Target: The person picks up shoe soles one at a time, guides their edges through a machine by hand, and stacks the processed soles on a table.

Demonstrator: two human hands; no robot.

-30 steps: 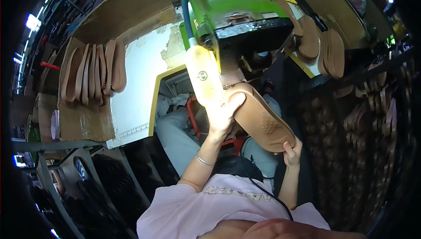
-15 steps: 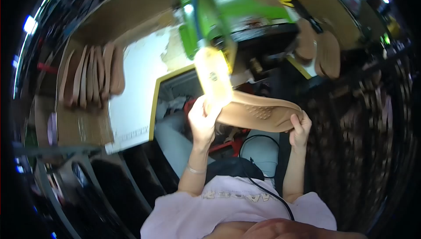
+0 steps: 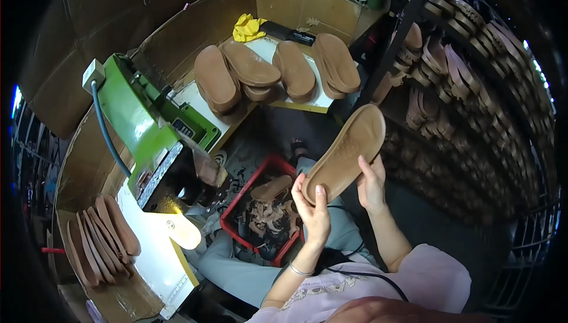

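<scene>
A tan shoe sole (image 3: 349,150) with a raised rim and small bumps is held tilted in front of my body. My left hand (image 3: 313,210) grips its lower, rounded end, with the thumb on the upper face. My right hand (image 3: 371,185) holds its right edge near the middle, thumb on top and the other fingers largely hidden behind. The green machine (image 3: 136,116) stands to the left, apart from the sole, with a lit lamp (image 3: 184,232) beneath its head.
Stacked soles (image 3: 294,69) lie on the far table. More soles (image 3: 106,237) stand in a row at the left. A red crate (image 3: 228,219) of scraps sits below, a yellow cloth (image 3: 248,28) lies behind, and a loaded rack (image 3: 467,98) stands at the right.
The view has swung right. The sole and both hands have moved away from the machine and lamp. The sole now points up and to the right, still held in both hands.
</scene>
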